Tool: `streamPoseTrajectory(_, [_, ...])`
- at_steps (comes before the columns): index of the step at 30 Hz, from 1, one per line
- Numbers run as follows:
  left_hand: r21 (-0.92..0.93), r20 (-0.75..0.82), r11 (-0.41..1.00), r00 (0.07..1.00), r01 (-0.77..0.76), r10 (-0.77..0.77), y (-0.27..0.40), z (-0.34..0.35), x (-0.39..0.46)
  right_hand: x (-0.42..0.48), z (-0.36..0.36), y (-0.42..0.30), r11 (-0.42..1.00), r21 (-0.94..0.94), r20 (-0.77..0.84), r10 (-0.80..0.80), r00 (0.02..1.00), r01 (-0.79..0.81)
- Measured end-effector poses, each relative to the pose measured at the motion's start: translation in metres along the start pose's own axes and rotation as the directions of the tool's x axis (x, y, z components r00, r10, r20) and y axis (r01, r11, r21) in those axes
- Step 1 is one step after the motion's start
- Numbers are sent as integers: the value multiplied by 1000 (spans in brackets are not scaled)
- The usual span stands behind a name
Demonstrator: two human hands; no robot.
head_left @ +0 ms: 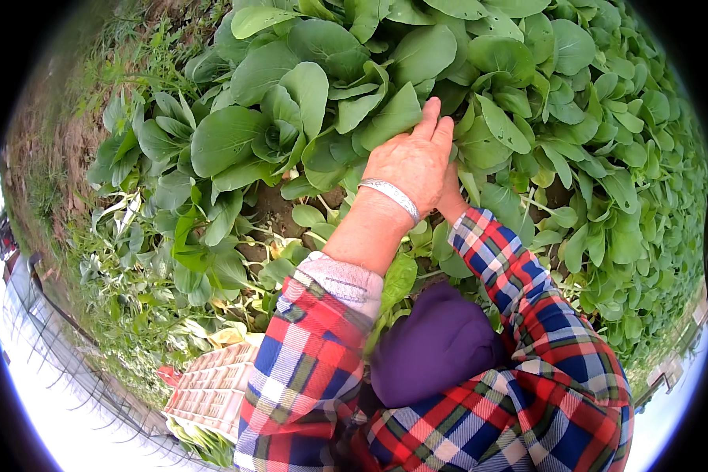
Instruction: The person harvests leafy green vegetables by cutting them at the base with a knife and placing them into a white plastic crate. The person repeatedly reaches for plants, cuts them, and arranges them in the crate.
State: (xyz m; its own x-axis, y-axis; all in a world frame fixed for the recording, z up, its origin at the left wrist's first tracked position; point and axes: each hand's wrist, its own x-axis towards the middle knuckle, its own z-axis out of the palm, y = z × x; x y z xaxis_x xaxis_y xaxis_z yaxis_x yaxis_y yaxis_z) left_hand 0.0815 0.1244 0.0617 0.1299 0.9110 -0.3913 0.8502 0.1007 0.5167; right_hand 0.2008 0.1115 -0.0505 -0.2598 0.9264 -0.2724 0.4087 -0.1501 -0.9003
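My left hand [406, 162] reaches into a leafy green plant [392, 118], probably bok choy, with its fingers stretched along the leaves. A silver bangle [392, 196] circles that wrist. The thumb and palm are hidden, so a grip on the leaves cannot be made out. Just behind and below it is my right hand [450, 193], mostly covered by the left hand and by foliage. Whatever the right fingers touch is out of sight. Broad dark leaves [487, 144] stand close to the right of both hands.
Dense rows of the same greens [619, 194] spread to the right and ahead. At lower left a pale plastic crate [212, 386] stands tilted in view, with leafy greens [197, 442] at its edge. Bare soil [274, 206] shows between plants. A netted frame [53, 330] runs along the far left.
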Motion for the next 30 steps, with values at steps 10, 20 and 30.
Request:
streamPoseTrajectory(10, [-57, -348, 961, 897, 271, -274, -67, 9, 14, 33, 1, 41, 988, -42, 70, -146, 987, 149])
streamPoseTrajectory(20, [-278, -489, 942, 817, 186, -306, -84, 31, -8, 49, 9, 35, 857, 495, 311, -22, 950, -142])
streamPoseTrajectory(30, [-336, -542, 939, 799, 79, -261, -87, 46, -16, 60, -1, 48, 921, 349, 439, 0, 898, -171])
